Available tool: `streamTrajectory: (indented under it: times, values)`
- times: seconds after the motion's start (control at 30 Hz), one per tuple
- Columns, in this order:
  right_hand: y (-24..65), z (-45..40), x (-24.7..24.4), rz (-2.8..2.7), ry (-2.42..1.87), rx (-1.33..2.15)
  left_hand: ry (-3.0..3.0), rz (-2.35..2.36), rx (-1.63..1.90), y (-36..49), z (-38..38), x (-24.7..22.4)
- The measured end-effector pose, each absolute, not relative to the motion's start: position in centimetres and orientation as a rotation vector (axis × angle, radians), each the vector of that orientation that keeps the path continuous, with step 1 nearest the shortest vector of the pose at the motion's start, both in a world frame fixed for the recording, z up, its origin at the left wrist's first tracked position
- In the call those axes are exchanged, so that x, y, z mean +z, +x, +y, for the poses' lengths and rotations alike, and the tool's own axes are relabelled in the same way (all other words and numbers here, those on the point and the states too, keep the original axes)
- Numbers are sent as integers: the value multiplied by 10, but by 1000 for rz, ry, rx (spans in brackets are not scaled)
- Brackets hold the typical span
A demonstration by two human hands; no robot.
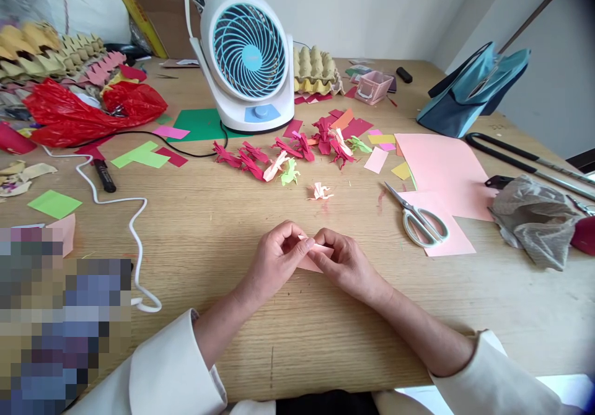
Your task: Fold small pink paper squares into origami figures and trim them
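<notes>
A small piece of pale pink folded paper [310, 262] is pinched between my two hands, just above the table's middle. My left hand [280, 258] grips its left side with thumb and fingers, and my right hand [346, 261] closes on the right side. The fingers cover much of the paper, so its full shape is hidden. Beyond my hands a single pale pink folded paper figure [320, 191] sits on the wood. Farther back lies a cluster of several folded figures in red [251, 164], pale pink and light green [290, 172].
A white fan [251, 49] stands at the back. Scissors [422, 220] rest on pink sheets [441, 167] at the right, near a blue bag [474, 93]. On the left are green paper squares [54, 204], a black marker [105, 176], a white cable [134, 235] and a red plastic bag [60, 114].
</notes>
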State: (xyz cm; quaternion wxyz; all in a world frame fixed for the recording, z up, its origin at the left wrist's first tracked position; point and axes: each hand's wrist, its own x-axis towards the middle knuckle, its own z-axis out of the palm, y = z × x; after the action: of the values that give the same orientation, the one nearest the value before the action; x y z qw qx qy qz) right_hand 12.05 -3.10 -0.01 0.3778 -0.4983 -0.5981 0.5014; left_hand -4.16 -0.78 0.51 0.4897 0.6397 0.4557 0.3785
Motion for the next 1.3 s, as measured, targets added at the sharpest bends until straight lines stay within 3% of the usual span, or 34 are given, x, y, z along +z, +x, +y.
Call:
streamTrajectory:
  times: [0.77, 1.3]
  values:
    - [124, -30, -4, -1429, -1353, 1412, 1395, 1149, 964, -43, -6, 1]
    - [125, -29, -6, -1395, -1319, 1400, 1597, 1135, 963, -45, -7, 1]
